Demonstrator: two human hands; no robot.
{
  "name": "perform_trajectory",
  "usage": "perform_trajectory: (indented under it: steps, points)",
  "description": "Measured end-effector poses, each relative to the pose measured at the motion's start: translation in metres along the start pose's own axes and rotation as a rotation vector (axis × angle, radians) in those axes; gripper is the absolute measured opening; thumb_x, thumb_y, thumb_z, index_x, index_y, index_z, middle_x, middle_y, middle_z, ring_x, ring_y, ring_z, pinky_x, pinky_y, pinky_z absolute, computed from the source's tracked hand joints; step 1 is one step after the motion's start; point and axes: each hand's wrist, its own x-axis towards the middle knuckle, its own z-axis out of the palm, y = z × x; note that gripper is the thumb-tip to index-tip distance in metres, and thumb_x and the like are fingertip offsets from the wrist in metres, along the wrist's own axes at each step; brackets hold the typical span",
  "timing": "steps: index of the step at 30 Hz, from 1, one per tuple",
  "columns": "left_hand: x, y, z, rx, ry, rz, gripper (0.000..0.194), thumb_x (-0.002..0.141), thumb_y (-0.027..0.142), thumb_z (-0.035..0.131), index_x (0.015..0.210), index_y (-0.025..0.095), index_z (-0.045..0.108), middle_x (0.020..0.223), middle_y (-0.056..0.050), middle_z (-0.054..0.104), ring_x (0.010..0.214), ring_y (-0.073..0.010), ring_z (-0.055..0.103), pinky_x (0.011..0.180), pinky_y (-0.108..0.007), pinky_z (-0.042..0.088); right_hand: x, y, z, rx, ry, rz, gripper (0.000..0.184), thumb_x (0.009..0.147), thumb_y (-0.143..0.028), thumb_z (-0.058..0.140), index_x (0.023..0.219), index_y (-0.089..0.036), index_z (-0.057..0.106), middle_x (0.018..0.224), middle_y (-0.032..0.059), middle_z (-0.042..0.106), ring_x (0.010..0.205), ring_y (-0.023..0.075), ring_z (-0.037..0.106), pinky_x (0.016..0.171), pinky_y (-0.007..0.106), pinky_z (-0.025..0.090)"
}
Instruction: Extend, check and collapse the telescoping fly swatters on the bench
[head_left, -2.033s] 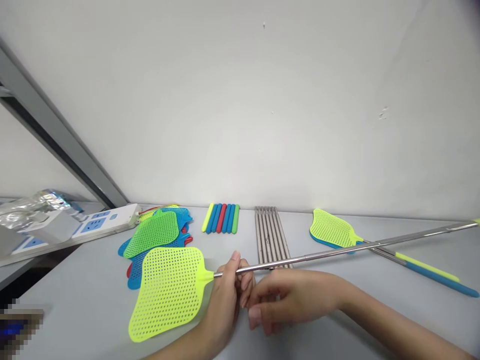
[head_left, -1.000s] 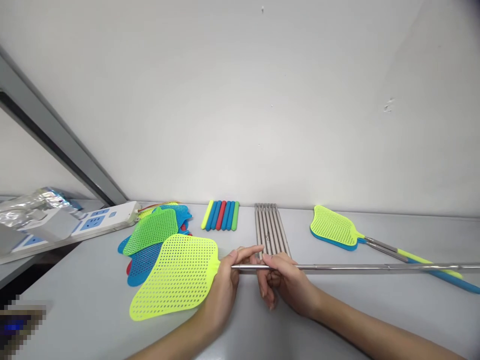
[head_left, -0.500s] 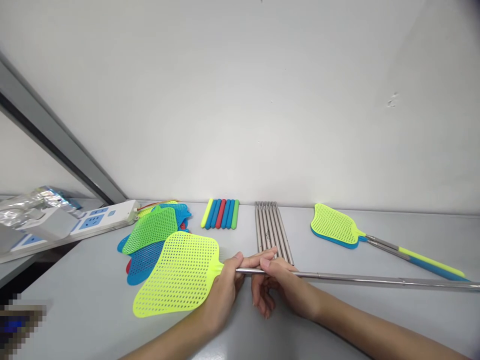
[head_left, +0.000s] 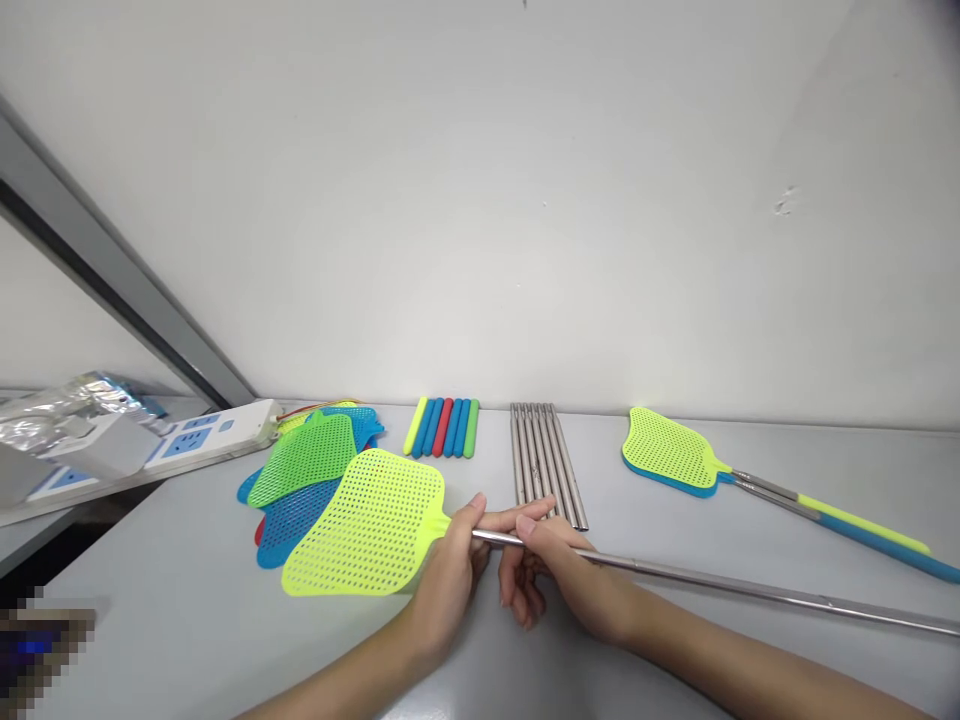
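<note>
A yellow fly swatter head [head_left: 367,525] is in my left hand [head_left: 448,575], gripped at its neck between thumb and fingers. My right hand [head_left: 559,560] pinches a long, extended metal telescopic rod [head_left: 697,577] near its thin end, which points at the swatter's neck. The rod slants down to the right, past the frame edge. My fingers hide the spot where neck and rod come together, so I cannot tell whether they are joined. Both hands are close together above the table, their fingertips overlapping.
Green and blue swatter heads [head_left: 306,460] are piled at left beside a power strip [head_left: 214,437]. Coloured handle tubes [head_left: 442,428] lie in a row by the wall. Several metal rods [head_left: 547,460] lie behind my hands. Two swatters with handles [head_left: 671,450] rest at right.
The yellow swatter head has tilted, its lower edge rising and shifting right. The rod's far right end has swung downward. Both hands keep their grips in nearly the same place.
</note>
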Motion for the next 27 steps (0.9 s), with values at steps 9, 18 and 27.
perform_trajectory:
  steps: [9,18,27]
  points:
    - [-0.002,0.002,0.003,-0.222,0.093,0.225,0.063,0.081,0.058,0.02,0.103,0.01,0.053,0.071,-0.008,0.062,0.062,-0.021,0.059,0.065,-0.034,0.044,0.005,0.001,-0.002,0.125,0.094,0.017,0.056,0.082,-0.051,0.028,0.053,-0.011,0.055,0.04,0.0008,0.047,0.035,0.0085,0.043,0.038,0.02,0.032]
    - [0.008,0.001,0.006,-0.307,0.409,0.361,0.03,0.083,0.042,0.034,0.09,0.017,0.049,0.077,-0.003,0.059,0.068,-0.0163,0.058,0.069,-0.029,0.043,0.001,0.001,0.0,-0.005,0.066,0.013,0.057,0.082,-0.052,0.028,0.056,-0.011,0.056,0.044,0.001,0.048,0.04,0.0085,0.045,0.042,0.02,0.033]
    - [0.003,0.0,0.005,-0.17,0.362,0.248,0.037,0.084,0.04,0.029,0.092,0.012,0.052,0.074,-0.008,0.065,0.066,-0.0161,0.059,0.073,-0.028,0.043,-0.001,-0.004,0.0,-0.084,0.002,0.017,0.068,0.081,-0.061,0.016,0.058,-0.011,0.057,0.045,0.0021,0.049,0.04,0.0094,0.044,0.044,0.022,0.035]
